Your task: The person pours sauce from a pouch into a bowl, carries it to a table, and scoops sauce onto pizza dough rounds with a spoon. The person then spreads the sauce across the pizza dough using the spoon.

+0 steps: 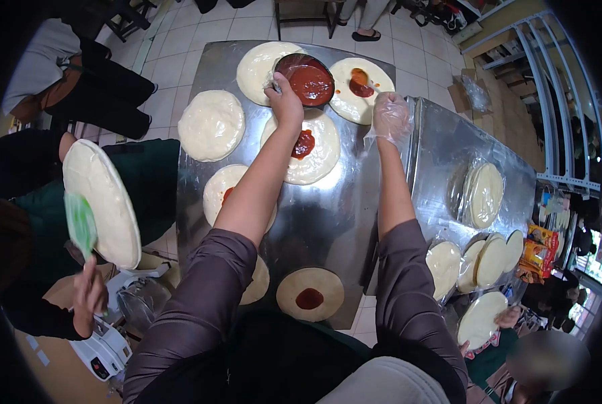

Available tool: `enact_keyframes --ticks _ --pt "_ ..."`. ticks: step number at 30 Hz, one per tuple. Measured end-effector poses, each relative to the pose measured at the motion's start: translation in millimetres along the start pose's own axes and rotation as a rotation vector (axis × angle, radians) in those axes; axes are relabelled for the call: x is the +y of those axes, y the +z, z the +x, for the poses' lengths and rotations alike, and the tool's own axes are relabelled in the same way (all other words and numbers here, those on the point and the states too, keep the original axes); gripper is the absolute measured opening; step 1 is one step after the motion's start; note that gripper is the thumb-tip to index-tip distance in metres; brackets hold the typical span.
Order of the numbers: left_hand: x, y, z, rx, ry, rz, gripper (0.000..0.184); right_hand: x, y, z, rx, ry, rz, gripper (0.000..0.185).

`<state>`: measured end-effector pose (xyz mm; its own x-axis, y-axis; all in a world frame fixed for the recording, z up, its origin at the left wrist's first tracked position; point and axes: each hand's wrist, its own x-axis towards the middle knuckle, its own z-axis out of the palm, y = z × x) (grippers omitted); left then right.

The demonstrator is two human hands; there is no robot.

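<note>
The bowl (301, 57) of red sauce (311, 81) is held above the worktop (328, 229), near its far end. The left hand (285, 101) is at the bowl's near left side, thumb along the rim, pinching its wall. The right hand (390, 114), in a clear plastic glove, is to the right of the bowl and apart from it, fingers curled round what looks like a spoon (362, 82); the grip itself is hard to see. The spoon's sauce-covered end is just right of the bowl, over the right dough round (346, 108).

Directly on the near side of the bowl is the middle dough round (324, 165), with a patch of sauce; another, the plain dough round (211, 126), lies to the bowl's left. Well toward the wearer from the bowl, the nearest dough round (291, 296) carries a sauce spot.

Far left of the bowl, a co-worker's hand (89, 289) holds a green spatula (80, 222) against a raised dough round (109, 202). Far right of the bowl stand bagged rounds (486, 195).
</note>
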<state>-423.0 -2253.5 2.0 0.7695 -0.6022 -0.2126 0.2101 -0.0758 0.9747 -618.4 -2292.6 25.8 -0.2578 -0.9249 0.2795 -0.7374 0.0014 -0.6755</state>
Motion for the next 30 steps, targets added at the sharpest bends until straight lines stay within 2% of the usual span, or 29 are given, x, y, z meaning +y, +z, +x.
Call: enact_keyframes --ticks 1,4,5,8,13,17,20,24,28,30 --pt "1.8 -1.7 1.1 -0.004 -0.007 0.009 0.075 4.1 9.3 -3.3 -0.089 0.040 0.120 0.024" --pt "5.8 -8.8 5.4 -0.015 -0.016 0.041 0.075 -28.8 21.5 -23.6 -0.207 -0.051 0.104 0.021" --pt "5.8 -11.2 8.2 -0.018 -0.011 0.056 0.075 -47.2 15.2 -33.3 -0.186 -0.136 -0.019 0.020" --pt "10.4 -21.5 16.4 0.008 -0.007 0.102 0.075 -58.9 42.4 -43.6 -0.320 0.006 0.009 0.021" --pt "24.9 -48.5 35.5 0.146 -0.086 0.008 0.082 -87.5 51.5 -30.3 -0.520 0.491 0.469 0.032" --pt "13.2 -75.9 68.9 0.247 -0.138 0.061 0.083 -99.9 78.2 -32.5 -0.356 0.334 0.427 0.027" --pt "14.8 -92.2 80.3 0.248 -0.201 -0.031 0.083 -108.3 93.2 -40.8 -0.144 -0.106 0.010 0.024" --pt "14.1 -99.5 84.4 0.212 -0.181 -0.141 0.088 -104.9 103.2 -44.8 -0.058 -0.573 -0.222 0.020" --pt "2.6 -100.3 93.6 0.169 -0.210 -0.179 0.083 -148.4 67.2 -60.1 0.067 -0.582 -0.002 0.016" --pt "5.5 -95.7 89.7 0.143 -0.180 -0.123 0.084 -159.0 68.1 -66.7 -0.078 -0.586 -0.053 0.019"
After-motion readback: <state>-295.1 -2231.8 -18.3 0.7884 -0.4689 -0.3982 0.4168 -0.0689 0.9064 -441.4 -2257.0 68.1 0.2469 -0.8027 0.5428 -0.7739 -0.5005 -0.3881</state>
